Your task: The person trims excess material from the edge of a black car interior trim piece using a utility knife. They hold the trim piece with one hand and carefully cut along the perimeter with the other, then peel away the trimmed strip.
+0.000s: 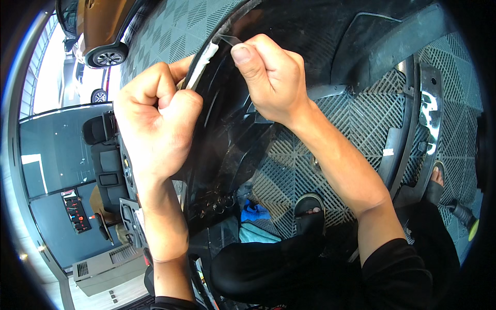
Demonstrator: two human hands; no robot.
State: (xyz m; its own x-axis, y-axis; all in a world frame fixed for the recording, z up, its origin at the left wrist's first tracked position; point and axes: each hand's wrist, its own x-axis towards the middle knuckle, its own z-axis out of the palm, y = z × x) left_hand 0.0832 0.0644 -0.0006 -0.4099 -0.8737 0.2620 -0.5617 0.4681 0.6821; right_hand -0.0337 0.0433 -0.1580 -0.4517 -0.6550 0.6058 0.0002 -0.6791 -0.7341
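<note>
A large glossy black car body panel (227, 134) stands in front of me, its curved edge running up and away. My left hand (157, 111) is closed on that edge, thumb on the near side and fingers folded behind it. Just above the thumb, a crumpled white strip (202, 64) lies along the edge. My right hand (271, 77) is closed in a pinch just right of the edge. A thin, clear film-like piece (231, 39) stretches from the panel edge to its thumb and forefinger; the held end is hidden.
Ribbed grey floor tiles (356, 119) lie below. A long black trim part (408, 129) rests at right, near a black tool with a yellow-green end (471, 227). Blue cloths (256, 217) lie by my sandalled foot (310, 209). An orange-brown car (101, 31) and black seats (106, 160) are at left.
</note>
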